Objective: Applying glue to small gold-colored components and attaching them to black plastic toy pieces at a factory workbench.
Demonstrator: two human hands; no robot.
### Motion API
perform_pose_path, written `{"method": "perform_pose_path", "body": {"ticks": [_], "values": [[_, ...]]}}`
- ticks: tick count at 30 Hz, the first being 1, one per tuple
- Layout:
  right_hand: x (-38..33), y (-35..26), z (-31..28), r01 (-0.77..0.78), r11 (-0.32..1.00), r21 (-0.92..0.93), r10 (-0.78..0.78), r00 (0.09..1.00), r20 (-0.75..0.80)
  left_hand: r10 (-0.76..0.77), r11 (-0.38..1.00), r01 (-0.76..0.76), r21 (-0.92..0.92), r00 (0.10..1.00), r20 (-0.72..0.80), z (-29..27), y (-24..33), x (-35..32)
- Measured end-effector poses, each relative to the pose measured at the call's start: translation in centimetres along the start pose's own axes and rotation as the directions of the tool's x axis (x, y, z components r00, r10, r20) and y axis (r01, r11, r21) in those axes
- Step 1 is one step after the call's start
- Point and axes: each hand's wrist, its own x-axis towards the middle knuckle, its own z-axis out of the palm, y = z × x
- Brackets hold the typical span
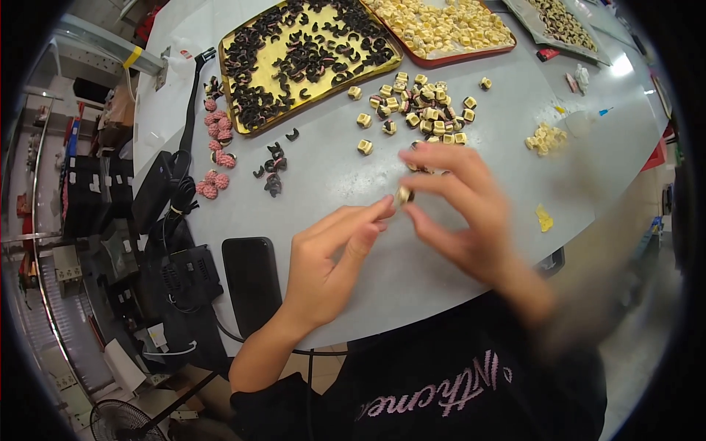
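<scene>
Over the grey table, a small cream-and-black block-like piece [403, 195] sits between the thumb and index finger of my right hand [471, 217], which is slightly blurred. My left hand [331, 253] reaches toward it from the left, fingers stretched out, their tips touching or very close to the piece. Just beyond my right hand lies a loose pile of similar cream-and-black pieces [430, 106]. Several black curved pieces [273, 165] are scattered farther left. Beside them runs a row of pink bumpy pieces [220, 134].
A yellow tray [323, 88] of black curved pieces lies at the back, beside a red-rimmed tray [471, 54] of cream pieces. Another tray [588, 51] stands far right. A small cream heap [544, 138] is on the right. A black phone [251, 283] lies near my left forearm.
</scene>
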Motion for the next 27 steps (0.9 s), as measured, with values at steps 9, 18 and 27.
{"method": "perform_pose_path", "body": {"ticks": [9, 18, 27], "values": [[1.3, 0.0, -0.7, 0.041, 0.953, -0.301, 0.002, 0.990, 0.140, 0.106, 0.980, -0.082, 0.183, 0.987, -0.123, -0.7, 0.3, -0.1], [-1.8, -2.1, 2.5, -0.001, 0.626, 0.779, -0.135, 0.985, 0.109, 0.598, 0.740, -0.454, 0.497, 0.783, -0.174, -0.1, 0.8, -0.4], [-1.7, -1.9, 3.2, -0.044, 0.502, 0.864, -0.151, 0.979, 0.138, 0.673, 0.656, -0.497, 0.568, 0.726, -0.141, -0.6, 0.3, -0.4]]}}
